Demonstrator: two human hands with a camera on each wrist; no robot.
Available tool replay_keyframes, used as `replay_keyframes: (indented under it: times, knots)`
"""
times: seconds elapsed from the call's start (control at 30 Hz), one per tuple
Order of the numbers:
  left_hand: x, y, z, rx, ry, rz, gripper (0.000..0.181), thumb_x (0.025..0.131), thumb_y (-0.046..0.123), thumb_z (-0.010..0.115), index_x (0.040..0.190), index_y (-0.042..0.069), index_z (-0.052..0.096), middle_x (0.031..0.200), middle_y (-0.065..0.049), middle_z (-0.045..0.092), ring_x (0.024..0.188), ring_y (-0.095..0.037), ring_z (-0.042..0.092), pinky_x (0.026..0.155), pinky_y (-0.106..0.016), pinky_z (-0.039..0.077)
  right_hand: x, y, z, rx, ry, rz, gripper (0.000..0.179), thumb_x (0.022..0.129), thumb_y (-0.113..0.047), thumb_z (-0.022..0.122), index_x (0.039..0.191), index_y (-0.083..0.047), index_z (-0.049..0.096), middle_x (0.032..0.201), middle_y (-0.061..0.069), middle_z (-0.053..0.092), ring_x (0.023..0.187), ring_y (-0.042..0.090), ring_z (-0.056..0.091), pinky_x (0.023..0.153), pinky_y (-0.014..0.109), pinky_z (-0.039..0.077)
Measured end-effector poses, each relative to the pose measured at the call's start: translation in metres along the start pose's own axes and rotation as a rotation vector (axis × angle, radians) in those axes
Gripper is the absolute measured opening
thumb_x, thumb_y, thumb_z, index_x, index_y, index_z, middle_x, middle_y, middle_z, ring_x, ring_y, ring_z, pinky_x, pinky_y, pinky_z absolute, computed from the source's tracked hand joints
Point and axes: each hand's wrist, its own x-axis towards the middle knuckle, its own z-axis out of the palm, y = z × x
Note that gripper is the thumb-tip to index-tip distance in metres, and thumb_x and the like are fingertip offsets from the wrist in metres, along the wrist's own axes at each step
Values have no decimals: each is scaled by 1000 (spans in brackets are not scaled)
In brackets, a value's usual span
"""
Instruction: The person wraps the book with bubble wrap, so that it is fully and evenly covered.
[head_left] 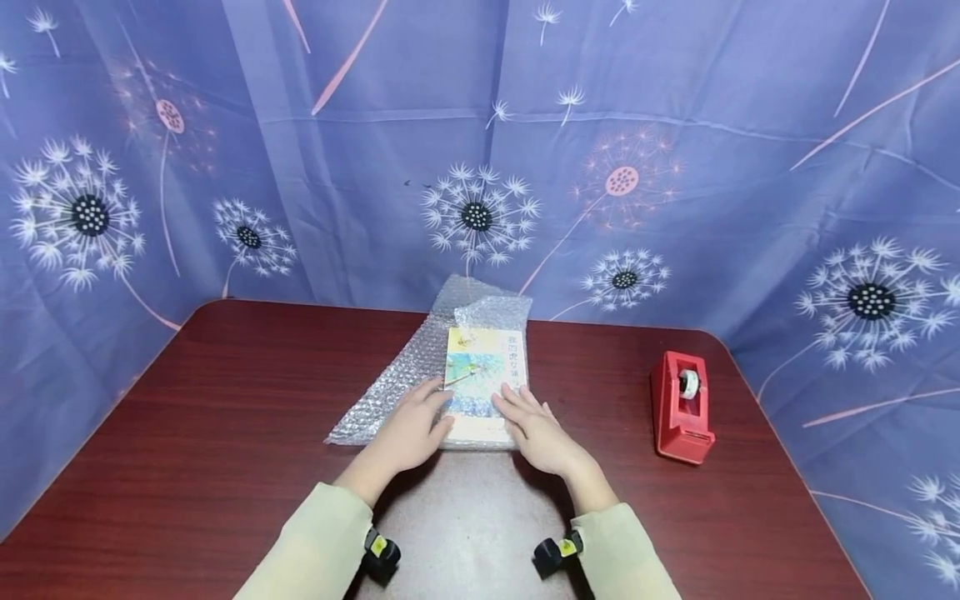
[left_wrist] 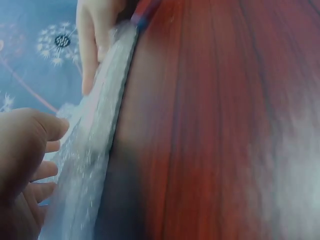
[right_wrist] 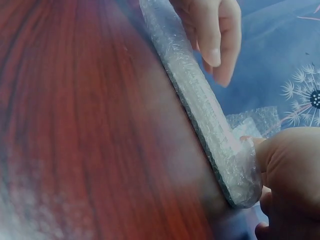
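A book point(head_left: 480, 375) with a yellow, blue and white cover lies in clear bubble wrap point(head_left: 390, 392) on the table, a long flap spreading to the left and beyond its far edge. My left hand point(head_left: 408, 425) rests on the left side of the wrapped book, fingers extended. On the right side, my right hand point(head_left: 536, 429) lies with its fingers stretched over the cover. Both wrist views show the wrap's near edge point(left_wrist: 107, 100) as a thick, shiny band between the hands. Neither hand is curled round anything.
A red tape dispenser point(head_left: 682, 408) with a roll of tape point(head_left: 688, 384) stands at the right of the dark red wooden table point(head_left: 247, 392). Behind the table hangs a blue curtain point(head_left: 375, 208) with dandelion prints.
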Motion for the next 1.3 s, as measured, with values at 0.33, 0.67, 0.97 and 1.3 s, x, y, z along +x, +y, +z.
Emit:
replay_keyframes:
  times: [0.33, 0.67, 0.97, 1.3]
  knots:
    - [-14, -30, -13, -69, 110, -79, 64, 95, 33, 54, 147, 5, 30, 147, -21, 39, 135, -39, 37, 110, -55, 31, -1, 0, -1, 15, -9, -6, 44, 101, -19, 43, 145, -15, 40, 156, 5, 24, 146, 33, 11, 113, 65, 8]
    - [-26, -51, -34, -107, -4, -320, 103, 83, 63, 57, 151, 1, 11, 151, -26, 27, 135, -50, 29, 105, -65, 30, -1, 0, -1, 26, 5, -14, 44, 101, -17, 43, 144, -14, 41, 156, 7, 25, 146, 35, 11, 112, 66, 8]
    - [-29, -67, -53, -294, -3, -463, 86, 90, 50, 56, 146, -7, 24, 133, -31, 50, 124, -43, 48, 101, -54, 42, -2, 0, 1, 38, 5, -2, 44, 100, -17, 44, 144, -15, 41, 156, 5, 24, 147, 32, 10, 114, 64, 8]
    - [-37, -74, -63, -994, 27, -540, 67, 99, 47, 39, 145, -1, 29, 137, -21, 51, 105, -15, 64, 86, -29, 54, -1, 2, 0, 52, 3, -11, 44, 100, -17, 44, 144, -15, 41, 156, 5, 25, 146, 33, 9, 113, 64, 9]
